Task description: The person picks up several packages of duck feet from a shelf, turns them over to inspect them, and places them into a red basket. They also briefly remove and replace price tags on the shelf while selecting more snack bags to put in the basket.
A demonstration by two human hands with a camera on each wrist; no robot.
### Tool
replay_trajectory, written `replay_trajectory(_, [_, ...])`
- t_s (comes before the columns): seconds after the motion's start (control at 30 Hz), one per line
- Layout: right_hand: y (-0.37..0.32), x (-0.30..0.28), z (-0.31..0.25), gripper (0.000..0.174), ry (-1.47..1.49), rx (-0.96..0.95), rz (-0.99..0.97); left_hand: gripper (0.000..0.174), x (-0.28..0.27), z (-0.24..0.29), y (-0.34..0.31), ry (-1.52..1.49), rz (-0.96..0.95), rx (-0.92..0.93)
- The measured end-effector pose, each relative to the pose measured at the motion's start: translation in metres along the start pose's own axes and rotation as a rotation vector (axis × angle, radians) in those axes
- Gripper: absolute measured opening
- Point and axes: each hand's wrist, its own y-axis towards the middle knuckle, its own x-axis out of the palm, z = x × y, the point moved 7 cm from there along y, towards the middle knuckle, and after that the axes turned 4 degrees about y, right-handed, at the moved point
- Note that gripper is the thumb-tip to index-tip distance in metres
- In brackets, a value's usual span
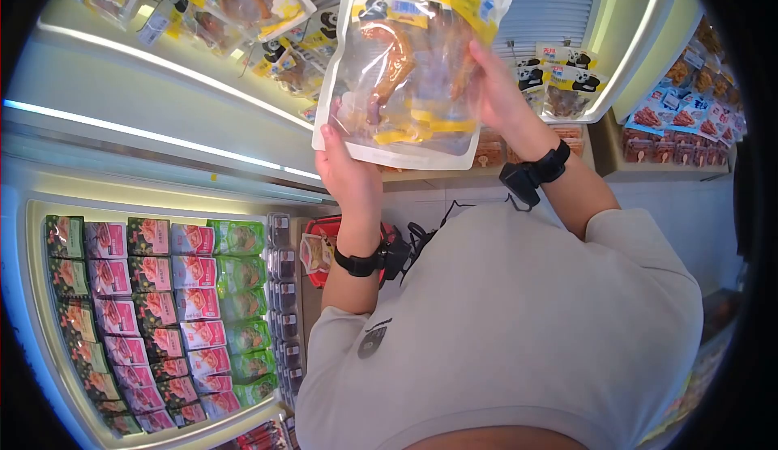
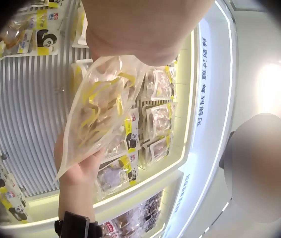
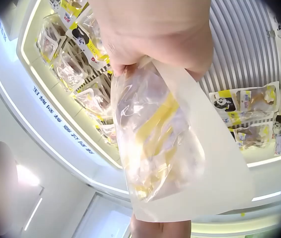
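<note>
Both hands grip a large clear food packet in front of the chest, at the top middle of the head view. The packet has a yellow printed band, a panda picture, white edges and glossy brown meat pieces inside. At its lower left corner is my left hand, thumb on the front face, other fingers hidden behind. My right hand grips the right edge, its thumb over the front. In the left wrist view the packet hangs between both hands. The right wrist view shows its pale back.
Similar panda packets hang on the lit display rack ahead. A chilled case with rows of pink and green packs stands at the left. Snack bags lie on a shelf at the right. A red basket is behind the left wrist.
</note>
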Motion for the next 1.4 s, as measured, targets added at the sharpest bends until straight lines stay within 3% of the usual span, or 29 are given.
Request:
replay_trajectory(0.17, [-0.002, -0.007, 0.001, 0.038, 0.132, -0.008, 0.016, 0.043, 0.008, -0.005, -0.004, -0.027, -0.030, -0.010])
replay_trajectory(0.23, [-0.004, -0.020, 0.010, 0.043, 0.025, 0.120, 0.071, 0.042, 0.003, -0.007, -0.008, 0.016, 0.047, 0.009])
replay_trajectory(0.3, [-0.015, -0.033, 0.022, 0.059, -0.286, 0.404, 0.121, 0.040, -0.003, -0.010, -0.009, 0.084, 0.034, 0.064])
replay_trajectory(0.33, [-0.022, -0.046, 0.022, 0.078, -0.548, 0.574, 0.171, 0.039, -0.005, -0.011, -0.010, 0.157, 0.025, 0.100])
replay_trajectory(0.37, [-0.029, -0.051, 0.023, 0.088, -0.706, 0.660, 0.159, 0.039, -0.009, -0.013, -0.012, 0.136, 0.033, 0.120])
replay_trajectory(0.4, [-0.035, -0.050, 0.023, 0.089, -0.772, 0.675, 0.106, 0.033, -0.008, -0.012, -0.014, 0.340, -0.022, 0.169])
replay_trajectory(0.43, [-0.039, -0.046, 0.024, 0.084, -0.672, 0.700, 0.075, 0.029, -0.005, -0.011, -0.015, 0.547, -0.071, 0.214])
replay_trajectory(0.5, [-0.041, -0.030, 0.028, 0.077, -0.087, 0.700, -0.038, 0.023, 0.028, -0.004, -0.033, 0.968, -0.476, 0.629])
replay_trajectory(0.57, [-0.034, -0.025, 0.023, 0.070, 0.163, 0.650, 0.046, 0.029, 0.058, -0.009, -0.058, 1.162, -0.765, 0.908])
replay_trajectory(0.6, [-0.029, -0.014, 0.018, 0.059, 0.276, 0.593, 0.101, 0.029, 0.060, -0.010, -0.060, 1.166, -0.739, 0.919])
replay_trajectory(0.67, [-0.020, -0.037, 0.028, 0.052, 0.147, 0.644, 0.191, 0.033, 0.066, -0.028, -0.072, 1.203, -0.943, 0.887])
replay_trajectory(0.7, [-0.020, -0.057, 0.036, 0.046, 0.034, 0.681, 0.296, 0.033, 0.065, -0.031, -0.072, 1.207, -0.926, 0.880])
replay_trajectory(0.77, [-0.010, -0.081, 0.053, 0.036, -0.023, 0.717, 0.312, 0.037, 0.063, -0.047, -0.075, 1.310, -1.028, 0.813])
replay_trajectory(0.8, [0.000, -0.095, 0.058, 0.034, -0.095, 0.618, 0.340, 0.037, 0.061, -0.050, -0.076, 1.310, -1.021, 0.803])
replay_trajectory(0.87, [0.006, -0.098, 0.049, 0.028, -0.259, 0.390, 0.402, 0.043, 0.054, -0.066, -0.075, 1.300, -1.075, 0.598])
replay_trajectory(0.9, [0.006, -0.105, 0.053, 0.028, -0.268, 0.399, 0.401, 0.043, 0.051, -0.068, -0.075, 1.297, -1.065, 0.592])
replay_trajectory(0.97, [0.018, -0.099, 0.034, 0.028, -0.935, 0.055, 0.164, 0.045, 0.034, -0.078, -0.066, 1.286, -1.033, 0.357])
replay_trajectory(1.03, [0.017, -0.096, 0.028, 0.029, -0.969, 0.079, 0.161, 0.044, 0.020, -0.074, -0.060, 1.309, -0.997, 0.348])
replay_trajectory(1.1, [0.020, -0.100, 0.022, 0.026, -0.830, 0.075, 0.126, 0.043, 0.005, -0.073, -0.052, 1.328, -1.006, 0.159])
replay_trajectory(1.3, [0.052, -0.092, 0.018, 0.024, -0.812, 0.083, 0.126, 0.040, -0.032, -0.062, -0.038, 1.347, -0.905, 0.075])
replay_trajectory(1.33, [0.057, -0.086, 0.015, 0.024, -0.700, 0.036, 0.146, 0.040, -0.034, -0.060, -0.039, 1.340, -0.908, 0.075])
replay_trajectory(1.4, [0.068, -0.087, 0.008, 0.024, -0.764, -0.020, 0.176, 0.041, -0.038, -0.059, -0.039, 1.410, -0.923, 0.044])
